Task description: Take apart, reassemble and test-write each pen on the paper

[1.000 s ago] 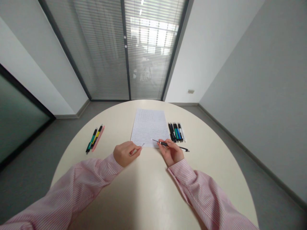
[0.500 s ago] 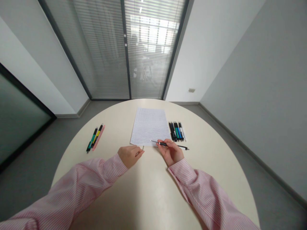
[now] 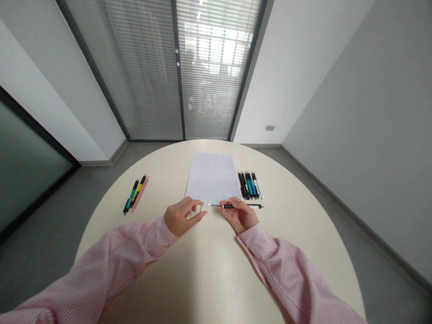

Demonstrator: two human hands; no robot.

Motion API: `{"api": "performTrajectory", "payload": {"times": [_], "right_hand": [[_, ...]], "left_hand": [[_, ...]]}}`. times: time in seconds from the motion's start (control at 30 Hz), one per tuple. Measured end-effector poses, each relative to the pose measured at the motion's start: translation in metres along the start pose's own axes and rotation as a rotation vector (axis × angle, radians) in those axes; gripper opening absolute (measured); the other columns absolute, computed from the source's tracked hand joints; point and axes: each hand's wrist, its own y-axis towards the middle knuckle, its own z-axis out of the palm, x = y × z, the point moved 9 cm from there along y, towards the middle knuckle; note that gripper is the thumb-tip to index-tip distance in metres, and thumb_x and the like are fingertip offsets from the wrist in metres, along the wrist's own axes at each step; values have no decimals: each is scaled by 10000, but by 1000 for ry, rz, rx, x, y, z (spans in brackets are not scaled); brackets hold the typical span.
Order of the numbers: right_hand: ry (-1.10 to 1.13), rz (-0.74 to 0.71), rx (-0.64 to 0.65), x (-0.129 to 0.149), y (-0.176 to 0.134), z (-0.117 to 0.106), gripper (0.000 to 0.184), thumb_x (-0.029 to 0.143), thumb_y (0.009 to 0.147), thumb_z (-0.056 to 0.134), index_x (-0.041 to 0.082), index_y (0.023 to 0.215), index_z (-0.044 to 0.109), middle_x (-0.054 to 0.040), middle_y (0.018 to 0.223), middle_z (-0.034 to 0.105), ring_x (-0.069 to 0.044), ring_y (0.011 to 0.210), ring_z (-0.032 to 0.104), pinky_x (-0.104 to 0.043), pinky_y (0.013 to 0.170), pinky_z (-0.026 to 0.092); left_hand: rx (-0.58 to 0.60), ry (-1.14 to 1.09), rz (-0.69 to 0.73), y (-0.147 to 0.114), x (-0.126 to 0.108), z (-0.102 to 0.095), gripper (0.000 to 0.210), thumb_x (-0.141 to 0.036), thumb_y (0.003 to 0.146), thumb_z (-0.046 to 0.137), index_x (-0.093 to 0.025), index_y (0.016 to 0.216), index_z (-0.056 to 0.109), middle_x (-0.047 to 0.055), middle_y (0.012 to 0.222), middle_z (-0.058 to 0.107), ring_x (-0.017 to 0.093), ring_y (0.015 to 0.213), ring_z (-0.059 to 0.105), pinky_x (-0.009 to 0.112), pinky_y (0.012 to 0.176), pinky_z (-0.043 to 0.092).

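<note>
My right hand [image 3: 240, 214] is closed around a black and white pen [image 3: 254, 206], held level above the near edge of a lined sheet of paper [image 3: 212, 177]. A thin refill [image 3: 213, 205] sticks out of the pen's left end, toward the other hand. Between the thumb and a fingertip of my left hand [image 3: 184, 216] there is a small thin greyish piece [image 3: 200, 208], too small to name surely. The rest of those fingers curve with a gap inside. The refill's tip is close to this piece; I cannot tell whether they touch.
Several pens [image 3: 249, 185] in black, green, blue and white lie in a row right of the paper. To the left are a green and black pen [image 3: 131, 197], a yellow and black pen [image 3: 138, 189] and a pink pen [image 3: 140, 193]. All are on a round cream table [image 3: 216, 270].
My left hand has lifted slightly, its thumb and fingers opening wider around the small piece. In my right hand, the pen has turned to lie more level, its refill tip lower and further left.
</note>
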Motion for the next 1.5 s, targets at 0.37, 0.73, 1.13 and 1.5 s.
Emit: {"api": "performTrajectory", "payload": {"times": [0.37,0.73,1.13,1.5], "right_hand": [[51,22,79,3,-5,11,97,147,663,603,158,759,606,-65,854,714,-178,819,675,-269,757,550],[210,-182,-276,18,4,-23,135,148,631,728,134,741,653,-59,746,712,-197,803,686,-190,683,578],[69,-204,-211,22,6,-7,128,234,645,721,141,722,679,-38,784,705,-128,746,664,-191,736,559],[-875,-747,-131,57,-23,30,109,263,786,563,202,847,630,-43,852,622,-172,802,605,-354,783,497]], "left_hand": [[-189,-241,-71,3,-1,-25,48,-127,777,581,-150,817,593,-1,724,622,57,561,554,129,442,424],[48,-38,533,-10,-54,-12,193,-113,850,501,-133,1022,587,75,965,677,171,1001,601,286,806,533],[119,137,666,-25,-59,24,234,-98,890,373,-104,915,606,83,855,678,144,852,642,222,645,544],[236,133,593,-22,-56,28,234,-125,902,368,-125,898,602,75,828,664,121,798,635,216,671,540]]}}
